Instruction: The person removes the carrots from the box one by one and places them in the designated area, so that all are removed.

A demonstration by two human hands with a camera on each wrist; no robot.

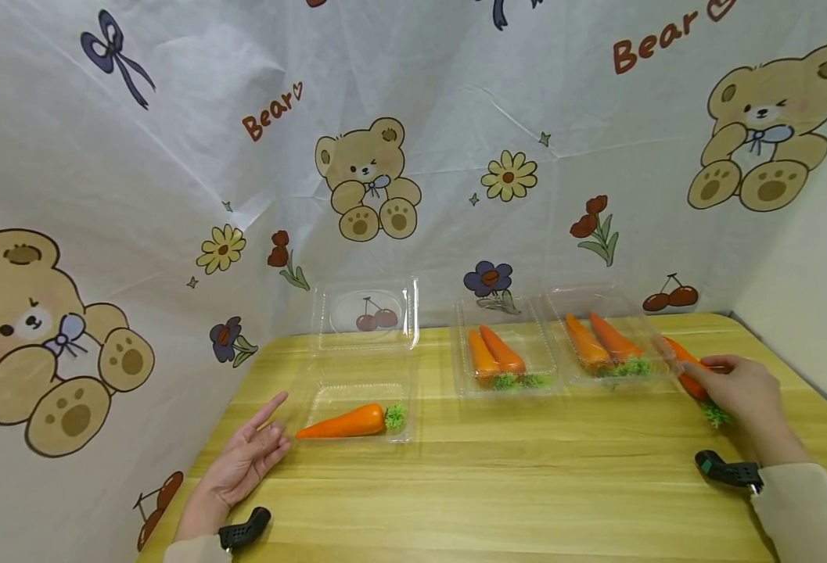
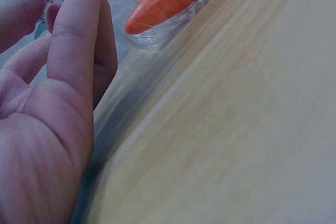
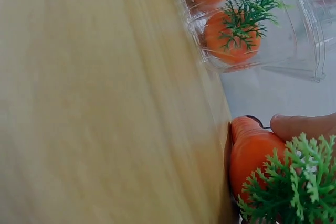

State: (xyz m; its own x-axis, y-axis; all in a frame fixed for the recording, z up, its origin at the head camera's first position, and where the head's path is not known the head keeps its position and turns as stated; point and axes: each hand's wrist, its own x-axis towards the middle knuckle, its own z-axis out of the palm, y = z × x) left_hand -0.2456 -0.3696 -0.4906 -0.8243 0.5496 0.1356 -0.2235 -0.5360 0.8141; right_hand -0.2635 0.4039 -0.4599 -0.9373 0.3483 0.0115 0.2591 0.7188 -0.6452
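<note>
At the right of the table, my right hand [image 1: 744, 391] holds a carrot [image 1: 688, 367] with a green top, fingers round its side; the right wrist view has this carrot [image 3: 254, 156] low, a fingertip against it. A clear box [image 1: 357, 387] stands at the left with its lid [image 1: 364, 313] raised and one carrot [image 1: 346, 422] lying across it. Close to that box's left side, my left hand [image 1: 240, 461] has its index finger extended and the others partly bent, holding nothing. The left wrist view catches the boxed carrot's tip [image 2: 142, 22] beyond the fingers.
Two further clear boxes stand between the hands, the middle one [image 1: 547, 360] and the right one [image 1: 656, 344], each with two carrots inside. Behind the wooden table [image 1: 497, 485] hangs a printed cloth [image 1: 448, 78]; a pale wall [image 1: 807, 289] borders the right side.
</note>
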